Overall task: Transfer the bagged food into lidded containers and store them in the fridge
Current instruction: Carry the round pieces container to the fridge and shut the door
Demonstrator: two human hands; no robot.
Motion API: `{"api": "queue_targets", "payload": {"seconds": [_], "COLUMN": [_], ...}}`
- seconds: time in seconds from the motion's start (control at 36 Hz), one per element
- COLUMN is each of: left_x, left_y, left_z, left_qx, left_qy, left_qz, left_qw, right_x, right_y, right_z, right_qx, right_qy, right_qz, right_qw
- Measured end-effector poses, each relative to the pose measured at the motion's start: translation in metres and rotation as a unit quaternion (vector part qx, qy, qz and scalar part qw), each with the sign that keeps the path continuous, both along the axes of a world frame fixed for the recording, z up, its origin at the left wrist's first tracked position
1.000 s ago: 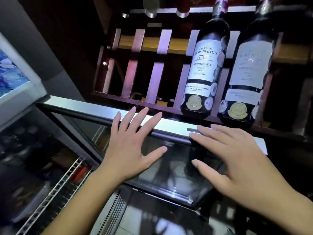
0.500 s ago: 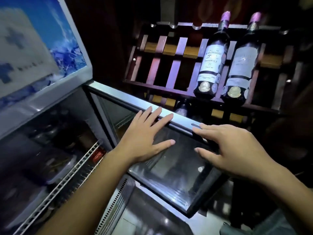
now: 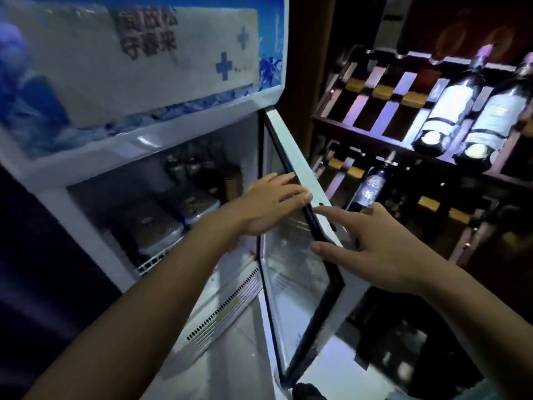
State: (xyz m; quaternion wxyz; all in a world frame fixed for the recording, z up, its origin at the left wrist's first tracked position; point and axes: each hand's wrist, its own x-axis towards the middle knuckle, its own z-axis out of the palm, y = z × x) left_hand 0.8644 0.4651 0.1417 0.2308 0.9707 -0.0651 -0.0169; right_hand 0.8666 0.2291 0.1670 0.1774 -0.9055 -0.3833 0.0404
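The fridge stands open, its glass door swung out to the right. Two lidded containers sit side by side on the wire shelf inside. My left hand reaches across the opening, with its fingers laid over the door's dark inner edge. My right hand lies flat against the door's outer white frame, fingers spread and straight. Neither hand carries anything.
Dark jars or bottles stand at the back of the shelf. A wooden wine rack with two labelled bottles and a lower bottle stands close behind the door on the right. A vent grille runs below the shelf.
The view has swung left and up, so the fridge interior now shows. The door has turned more edge-on. Both hands stay on it, the left now over its edge.
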Motion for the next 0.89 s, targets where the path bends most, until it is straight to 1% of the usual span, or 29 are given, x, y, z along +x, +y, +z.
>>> {"api": "queue_targets", "payload": {"seconds": [0.03, 0.11, 0.17, 0.19, 0.25, 0.28, 0.31, 0.36, 0.42, 0.47, 0.5, 0.58, 0.64, 0.69, 0.75, 0.78, 0.83, 0.89], "left_x": [-0.014, -0.054, -0.076, -0.085, -0.102, -0.109, -0.116, -0.130, -0.144, -0.156, -0.160, -0.163, -0.158, -0.146, -0.132, -0.125, -0.115, -0.109], "left_y": [0.006, 0.026, 0.042, 0.051, 0.070, 0.079, 0.088, 0.102, 0.110, 0.112, 0.112, 0.102, 0.090, 0.080, 0.076, 0.078, 0.089, 0.103], "left_z": [0.001, 0.000, 0.000, 0.002, 0.007, 0.010, 0.013, 0.018, 0.022, 0.023, 0.022, 0.007, -0.013, -0.037, -0.060, -0.069, -0.084, -0.094], "left_qx": [-0.004, 0.022, 0.004, -0.002, 0.006, 0.017, 0.030, 0.037, 0.023, 0.029, 0.052, 0.178, 0.229, 0.260, 0.263, 0.244, 0.195, 0.189], "left_qy": [0.005, 0.014, 0.021, 0.029, 0.052, 0.062, 0.069, 0.079, 0.071, 0.052, 0.047, 0.039, 0.024, 0.000, -0.009, -0.004, 0.017, 0.042], "left_qz": [0.008, 0.037, 0.067, 0.082, 0.109, 0.120, 0.132, 0.174, 0.230, 0.274, 0.293, 0.335, 0.371, 0.408, 0.454, 0.485, 0.548, 0.592], "left_qw": [1.000, 0.999, 0.997, 0.996, 0.993, 0.991, 0.988, 0.981, 0.970, 0.960, 0.953, 0.924, 0.900, 0.875, 0.851, 0.840, 0.813, 0.783], "right_x": [-0.006, -0.015, -0.011, -0.008, -0.001, 0.003, 0.008, 0.020, 0.035, 0.052, 0.062, 0.088, 0.104, 0.118, 0.127, 0.130, 0.135, 0.139], "right_y": [0.009, 0.036, 0.054, 0.063, 0.080, 0.088, 0.097, 0.112, 0.128, 0.145, 0.155, 0.186, 0.209, 0.231, 0.251, 0.259, 0.272, 0.282], "right_z": [0.000, -0.001, -0.001, -0.001, -0.003, -0.007, -0.012, -0.023, -0.032, -0.039, -0.044, -0.057, -0.066, -0.074, -0.080, -0.083, -0.090, -0.095], "right_qx": [0.011, 0.032, 0.020, 0.020, 0.058, 0.084, 0.109, 0.137, 0.121, 0.073, 0.051, -0.019, -0.056, -0.070, -0.074, -0.072, -0.070, -0.064], "right_qy": [0.005, 0.030, 0.085, 0.136, 0.256, 0.281, 0.274, 0.209, 0.176, 0.140, 0.111, 0.018, -0.036, -0.075, -0.104, -0.111, -0.122, -0.122], "right_qz": [0.017, 0.067, 0.120, 0.158, 0.241, 0.263, 0.267, 0.262, 0.274, 0.285, 0.285, 0.291, 0.303, 0.312, 0.313, 0.314, 0.324, 0.332], "right_qw": [1.000, 0.997, 0.989, 0.978, 0.934, 0.919, 0.918, 0.932, 0.938, 0.946, 0.951, 0.956, 0.951, 0.945, 0.941, 0.940, 0.936, 0.933]}}
